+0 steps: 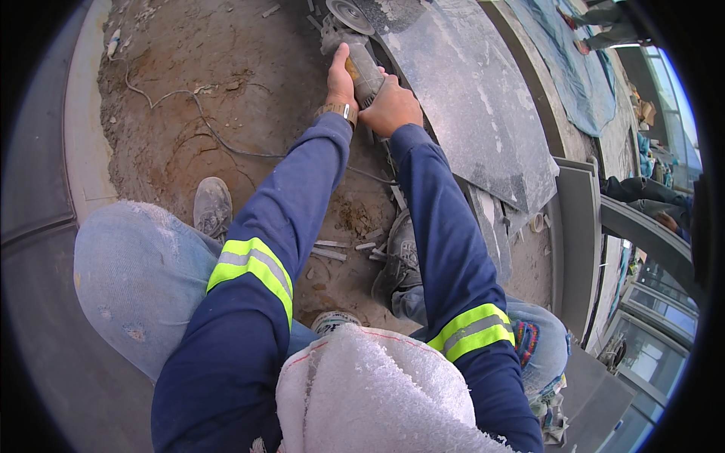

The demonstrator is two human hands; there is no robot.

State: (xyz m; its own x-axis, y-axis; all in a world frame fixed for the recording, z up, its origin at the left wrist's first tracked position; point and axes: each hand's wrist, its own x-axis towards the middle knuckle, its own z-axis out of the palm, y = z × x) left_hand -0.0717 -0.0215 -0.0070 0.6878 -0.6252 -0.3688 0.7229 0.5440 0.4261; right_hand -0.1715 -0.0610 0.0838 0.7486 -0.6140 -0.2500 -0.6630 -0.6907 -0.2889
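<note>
An angle grinder (pixel 368 74) is gripped w/ both hands at top ctr of frame. Its worn grey body is clasped on the L side by the L hand (pixel 341 81), thumb laid up along the casing; its rear end is grasped from the R by the R hand (pixel 393 106), set just lower. The round disc (pixel 350 15) is held at the top edge of the frame, beside a grey stone slab (pixel 483 98); whether slab is touched by disc can't be told. Pale smears are seen on the slab, which is spread from top ctr to the R of frame.

A brown-banded watch (pixel 347 111) is worn on the L wrist. Navy sleeves (pixel 302 170) are ringed w/ yellow-green & silver bands. A thin cable (pixel 202 115) is strung over the dirt ground (pixel 158 166), upper L to ctr. Narrow stone strips (pixel 329 254) are scattered mid-frame, near the dusty R shoe (pixel 398 253); the L shoe (pixel 212 204) is planted L of ctr. A white cloth (pixel 370 385) is seen at bottom ctr. Upper R, a blue sheet (pixel 566 68) is spread out, w/ another person's legs (pixel 610 29) seen nearby.
</note>
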